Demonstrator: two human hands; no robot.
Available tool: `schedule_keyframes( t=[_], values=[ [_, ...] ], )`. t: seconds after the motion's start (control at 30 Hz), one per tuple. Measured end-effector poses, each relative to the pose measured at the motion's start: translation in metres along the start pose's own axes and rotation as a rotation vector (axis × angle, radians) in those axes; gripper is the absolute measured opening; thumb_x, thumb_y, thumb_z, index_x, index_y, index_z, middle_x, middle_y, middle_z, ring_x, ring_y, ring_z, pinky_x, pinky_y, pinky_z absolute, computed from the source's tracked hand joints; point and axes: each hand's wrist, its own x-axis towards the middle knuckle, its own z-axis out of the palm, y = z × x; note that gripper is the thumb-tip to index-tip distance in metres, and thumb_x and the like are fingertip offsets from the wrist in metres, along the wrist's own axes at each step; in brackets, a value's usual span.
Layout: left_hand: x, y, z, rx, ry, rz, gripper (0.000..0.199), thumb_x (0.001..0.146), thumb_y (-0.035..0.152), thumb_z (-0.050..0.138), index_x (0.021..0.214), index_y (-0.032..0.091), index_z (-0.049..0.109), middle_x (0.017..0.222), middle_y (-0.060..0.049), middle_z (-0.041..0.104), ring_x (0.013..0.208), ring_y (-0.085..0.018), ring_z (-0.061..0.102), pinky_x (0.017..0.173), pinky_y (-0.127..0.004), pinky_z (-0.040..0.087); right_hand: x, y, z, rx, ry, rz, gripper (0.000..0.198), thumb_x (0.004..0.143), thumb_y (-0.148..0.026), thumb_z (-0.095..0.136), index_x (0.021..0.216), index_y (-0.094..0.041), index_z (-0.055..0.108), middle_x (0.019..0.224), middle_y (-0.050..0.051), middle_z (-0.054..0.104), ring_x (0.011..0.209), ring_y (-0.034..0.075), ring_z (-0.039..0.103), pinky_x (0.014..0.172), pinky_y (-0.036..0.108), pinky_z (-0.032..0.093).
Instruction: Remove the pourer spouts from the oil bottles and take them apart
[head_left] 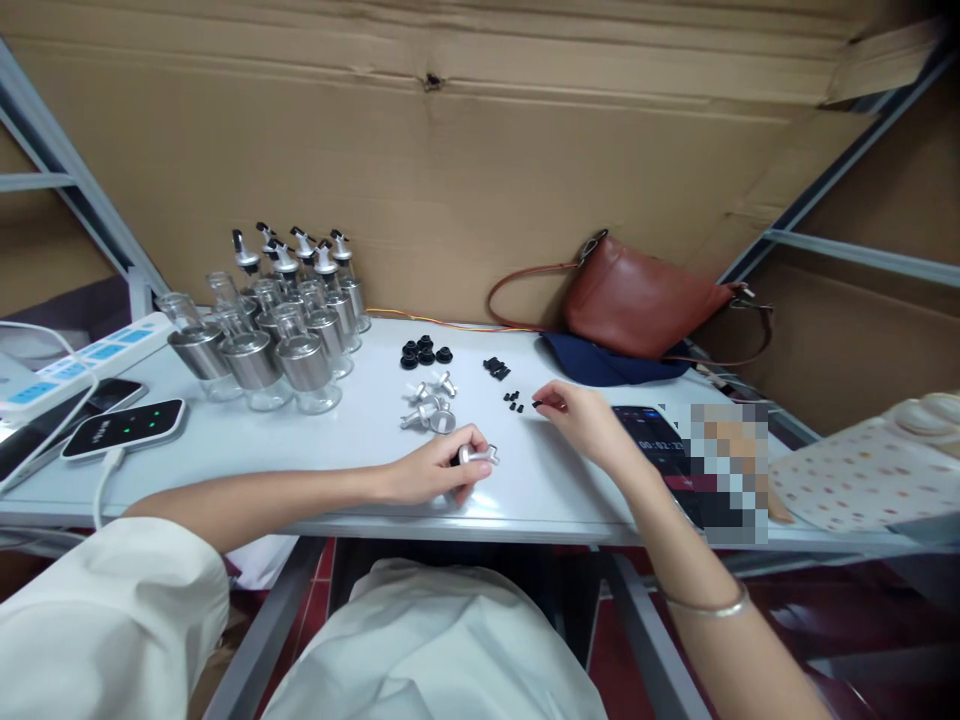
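Note:
My left hand (pixel 431 468) is closed around a silver pourer spout (pixel 476 455) near the table's front edge. The spout's wire bracket points to the right, and its dark lower part is mostly hidden by the fingers. Farther right, my right hand (pixel 576 412) pinches a small black plastic piece (pixel 537 404) just above the table. Beside those fingertips lie several tiny black plugs (pixel 513 400), with a cluster of flat black caps (pixel 496 369) behind them. Several loose silver spouts (pixel 424 413) lie beyond my left hand, and several black rubber stoppers (pixel 425 352) sit farther back.
Glass bottles with metal sleeves (pixel 251 362) crowd the left, some topped with pourers. A power strip (pixel 90 360) and a white-edged device (pixel 126 428) lie beyond them. At right are a phone (pixel 660 450), a brown bag (pixel 637 300), dark blue cloth (pixel 611 362) and a dotted item (pixel 847 470).

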Motion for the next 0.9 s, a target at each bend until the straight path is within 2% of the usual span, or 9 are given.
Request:
schedule_keyframes(
  t=[0.07,0.13,0.3,0.5,0.6,0.67,0.73,0.83,0.9],
  values=[
    [0.000,0.000,0.000,-0.012,0.002,-0.006,0.034,0.086,0.050,0.050,0.090,0.020,0.035,0.055,0.006,0.052,0.052,-0.010,0.045,0.055,-0.022,0.034,0.014,0.005,-0.001,-0.215,-0.102,-0.037,0.017,0.079,-0.007,0.054,0.086,-0.016,0.066,0.084,0.008,0.071,0.079,0.020,0.064,0.073,0.027,0.043],
    [-0.001,0.001,0.000,-0.014,0.000,-0.014,0.035,0.084,0.047,0.054,0.092,0.021,0.033,0.057,0.007,0.051,0.053,-0.010,0.046,0.056,-0.022,0.035,0.022,0.006,0.003,-0.303,-0.148,-0.062,0.020,0.080,-0.004,0.052,0.089,-0.015,0.067,0.087,0.009,0.072,0.082,0.021,0.065,0.072,0.026,0.041],
    [-0.003,0.005,0.001,0.002,0.008,-0.043,0.035,0.082,0.042,0.056,0.096,0.021,0.032,0.056,0.008,0.049,0.055,-0.010,0.048,0.057,-0.023,0.036,0.026,0.002,0.015,-0.330,-0.188,-0.096,0.026,0.078,-0.001,0.051,0.091,-0.016,0.068,0.087,0.008,0.072,0.081,0.020,0.064,0.069,0.024,0.039],
    [-0.002,0.004,0.001,0.013,0.029,-0.048,0.032,0.083,0.039,0.054,0.098,0.021,0.033,0.055,0.008,0.050,0.054,-0.010,0.047,0.056,-0.022,0.035,0.025,0.002,0.016,-0.319,-0.177,-0.088,0.036,0.080,0.001,0.045,0.109,-0.013,0.061,0.084,0.008,0.071,0.080,0.019,0.064,0.070,0.024,0.039],
    [-0.001,0.002,0.001,-0.030,0.037,-0.036,0.037,0.081,0.039,0.058,0.100,0.021,0.031,0.060,0.008,0.049,0.053,-0.009,0.048,0.056,-0.022,0.037,0.010,-0.007,0.016,-0.269,-0.089,-0.056,0.034,0.085,-0.002,0.038,0.111,-0.011,0.058,0.085,0.010,0.070,0.081,0.020,0.063,0.071,0.026,0.040],
    [-0.001,0.000,0.001,-0.077,0.043,-0.025,0.042,0.078,0.037,0.062,0.100,0.022,0.030,0.070,0.007,0.049,0.053,-0.007,0.048,0.057,-0.023,0.039,-0.008,-0.021,0.021,-0.126,0.055,-0.066,0.027,0.092,-0.016,0.035,0.106,-0.014,0.058,0.089,0.010,0.068,0.081,0.021,0.062,0.072,0.028,0.042],
    [0.000,-0.001,0.002,-0.108,0.043,-0.020,0.044,0.076,0.034,0.065,0.099,0.023,0.029,0.079,0.006,0.048,0.053,-0.006,0.049,0.055,-0.023,0.040,-0.030,-0.036,0.032,0.048,0.139,-0.131,0.026,0.094,-0.028,0.036,0.098,-0.017,0.059,0.088,0.008,0.067,0.079,0.020,0.061,0.072,0.028,0.043],
    [0.000,-0.002,0.002,-0.109,0.055,-0.019,0.045,0.074,0.028,0.065,0.100,0.024,0.028,0.080,0.006,0.045,0.052,-0.004,0.048,0.052,-0.020,0.039,-0.055,-0.051,0.051,0.214,0.177,-0.194,0.028,0.095,-0.030,0.033,0.093,-0.018,0.058,0.085,0.007,0.065,0.077,0.019,0.061,0.071,0.028,0.045],
    [0.000,-0.002,0.002,-0.105,0.065,-0.014,0.044,0.075,0.024,0.063,0.100,0.023,0.027,0.079,0.007,0.045,0.052,-0.004,0.047,0.051,-0.019,0.039,-0.058,-0.049,0.057,0.239,0.210,-0.212,0.024,0.093,-0.028,0.036,0.094,-0.018,0.058,0.089,0.008,0.065,0.079,0.019,0.061,0.072,0.029,0.045]
  ],
)
